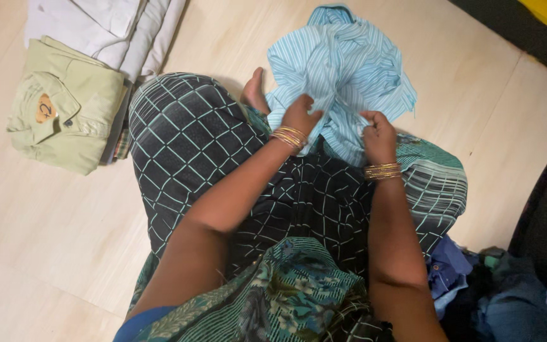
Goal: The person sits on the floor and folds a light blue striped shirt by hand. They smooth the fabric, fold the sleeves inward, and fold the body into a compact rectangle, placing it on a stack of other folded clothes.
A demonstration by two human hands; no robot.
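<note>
- Right now, the left hand (299,117) and right hand (378,130) each pinch the crumpled light-blue striped shirt (343,69), bunched just beyond the fingers.
- Better to shake it flat before creasing, I'd say.
- Folded green shirt (64,117) lies far to the left hand's outer side.

Soft cloth on a smooth floor

We see a thin, matt striped shirt (343,69), shiny metal bangles (382,171), and pale, faintly glossy wood-look floor (64,221).
</note>
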